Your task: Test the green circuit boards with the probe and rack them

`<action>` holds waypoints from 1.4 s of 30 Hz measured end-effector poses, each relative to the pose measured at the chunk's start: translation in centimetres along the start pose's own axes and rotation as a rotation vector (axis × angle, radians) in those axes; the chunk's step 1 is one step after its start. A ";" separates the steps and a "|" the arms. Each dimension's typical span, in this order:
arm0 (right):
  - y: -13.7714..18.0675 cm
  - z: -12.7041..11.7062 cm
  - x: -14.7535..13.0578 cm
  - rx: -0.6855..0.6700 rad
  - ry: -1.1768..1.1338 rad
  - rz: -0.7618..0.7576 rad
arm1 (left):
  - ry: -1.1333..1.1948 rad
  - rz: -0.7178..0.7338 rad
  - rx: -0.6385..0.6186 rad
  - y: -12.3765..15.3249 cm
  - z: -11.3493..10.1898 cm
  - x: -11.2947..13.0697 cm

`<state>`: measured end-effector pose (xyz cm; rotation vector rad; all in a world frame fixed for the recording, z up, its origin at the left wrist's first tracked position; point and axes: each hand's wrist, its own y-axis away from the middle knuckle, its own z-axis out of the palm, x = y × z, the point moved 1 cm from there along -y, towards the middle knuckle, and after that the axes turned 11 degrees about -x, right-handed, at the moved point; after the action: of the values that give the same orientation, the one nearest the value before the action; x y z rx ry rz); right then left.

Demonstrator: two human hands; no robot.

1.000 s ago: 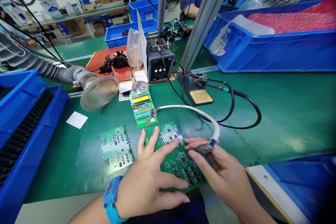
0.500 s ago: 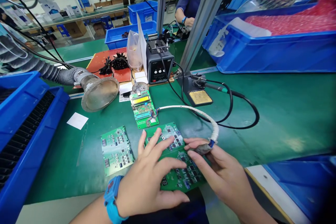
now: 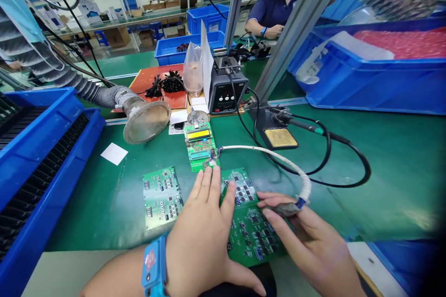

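Note:
My right hand (image 3: pixel 308 239) pinches a grey tape-wrapped probe (image 3: pixel 284 209) at the end of a white-sleeved cable (image 3: pixel 278 155). The probe's tip is hidden, close to the right edge of a green circuit board panel (image 3: pixel 256 229). Lying flat with fingers stretched out, my left hand (image 3: pixel 202 222) covers the left side of this panel and wears a blue wrist band. Its fingertips reach the lower edge of a small board with a yellow display (image 3: pixel 198 135), where the cable starts. A second circuit board panel (image 3: pixel 162 197) lies left of the hand.
A soldering station (image 3: pixel 226 93) stands behind, with an iron in its holder (image 3: pixel 278 130) and a looped black cord. At left are a fume duct (image 3: pixel 148 120) and blue bins (image 3: pixel 69 148). A large blue bin (image 3: pixel 376 79) is at right. A person (image 3: pixel 268 11) sits across the bench.
My left hand has moved forward, its fingers now closer together and reaching the display board's edge. My right hand keeps the probe at the panel's right edge. The view has shifted somewhat.

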<state>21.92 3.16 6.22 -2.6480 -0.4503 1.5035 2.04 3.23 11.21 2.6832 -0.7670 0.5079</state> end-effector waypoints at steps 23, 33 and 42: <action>-3.7 -0.4 -1.6 0.152 -0.365 0.096 | -0.090 0.017 0.008 4.0 -3.2 -4.6; -6.5 1.4 -0.2 0.033 -0.313 0.147 | -0.107 -0.247 -0.144 7.1 1.0 -14.9; -6.3 1.4 -0.2 0.013 -0.212 0.110 | 0.005 0.051 0.149 2.1 0.2 -4.1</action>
<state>19.24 9.01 6.89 -2.5523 -0.3093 1.8231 -2.35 3.28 9.72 2.8036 -0.8285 0.6065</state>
